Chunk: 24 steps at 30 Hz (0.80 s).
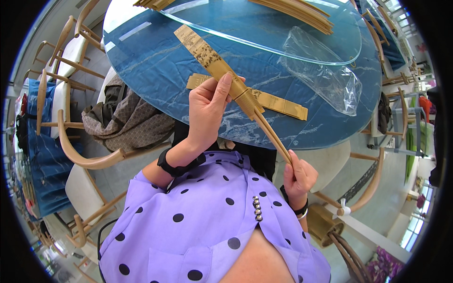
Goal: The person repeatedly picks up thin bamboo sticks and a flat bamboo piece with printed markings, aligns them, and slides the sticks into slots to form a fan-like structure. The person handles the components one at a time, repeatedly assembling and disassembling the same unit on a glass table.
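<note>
My left hand [207,108] grips a long gold paper chopstick sleeve [200,49] with dark print, its thumb pressed on top. A pair of wooden chopsticks [272,135] sticks out of the sleeve's near right end. Around that end sits a textured gold band [246,100]. The lower tips of the chopsticks are pinched in my right hand [302,178], close to my body. Beneath the held sleeve, more flat gold sleeves [283,106] lie on the blue table [155,70], partly hidden by my left hand.
A round glass turntable [264,43] covers the table's far part, with a stack of gold sleeves [297,14] on it. A crumpled clear plastic bag [325,70] overlaps its edge. Wooden chairs [89,160] stand around; a patterned brown cloth item [132,113] rests on the left one.
</note>
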Tool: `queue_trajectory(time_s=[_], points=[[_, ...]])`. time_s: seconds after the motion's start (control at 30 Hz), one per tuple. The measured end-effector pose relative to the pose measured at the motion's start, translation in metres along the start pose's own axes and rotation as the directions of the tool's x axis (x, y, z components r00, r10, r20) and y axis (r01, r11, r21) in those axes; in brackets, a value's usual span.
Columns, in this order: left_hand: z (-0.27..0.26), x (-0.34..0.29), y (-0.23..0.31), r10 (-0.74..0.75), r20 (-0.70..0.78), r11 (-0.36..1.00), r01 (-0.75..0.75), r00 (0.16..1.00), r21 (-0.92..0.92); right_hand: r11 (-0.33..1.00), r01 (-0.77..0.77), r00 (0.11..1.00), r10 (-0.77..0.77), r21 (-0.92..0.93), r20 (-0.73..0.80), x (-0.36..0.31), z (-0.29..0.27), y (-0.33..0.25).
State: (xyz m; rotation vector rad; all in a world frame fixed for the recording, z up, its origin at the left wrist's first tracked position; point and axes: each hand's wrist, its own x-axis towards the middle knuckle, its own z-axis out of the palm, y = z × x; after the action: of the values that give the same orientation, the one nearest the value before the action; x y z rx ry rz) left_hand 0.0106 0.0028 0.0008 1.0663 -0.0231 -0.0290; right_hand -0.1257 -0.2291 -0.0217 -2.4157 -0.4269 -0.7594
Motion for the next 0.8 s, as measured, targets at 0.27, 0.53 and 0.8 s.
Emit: queue_trajectory(time_s=[0.27, 0.53, 0.8], points=[[0.007, -0.011, -0.012, 0.026, 0.036, 0.994, -0.029, 0.999, 0.103, 1.0, 0.002, 1.0, -0.002, 0.01, -0.011, 0.002, 0.004, -0.003], [0.005, -0.003, -0.008, 0.059, -0.007, 0.996, -0.058, 0.998, 0.068, 1.0, 0.004, 1.0, -0.004, 0.003, -0.004, 0.0, 0.001, -0.001], [0.008, -0.015, -0.023, 0.087, -0.004, 0.991, -0.086, 0.996, 0.099, 1.0, -0.001, 1.0, 0.001, 0.024, -0.007, 0.002, 0.004, -0.004]])
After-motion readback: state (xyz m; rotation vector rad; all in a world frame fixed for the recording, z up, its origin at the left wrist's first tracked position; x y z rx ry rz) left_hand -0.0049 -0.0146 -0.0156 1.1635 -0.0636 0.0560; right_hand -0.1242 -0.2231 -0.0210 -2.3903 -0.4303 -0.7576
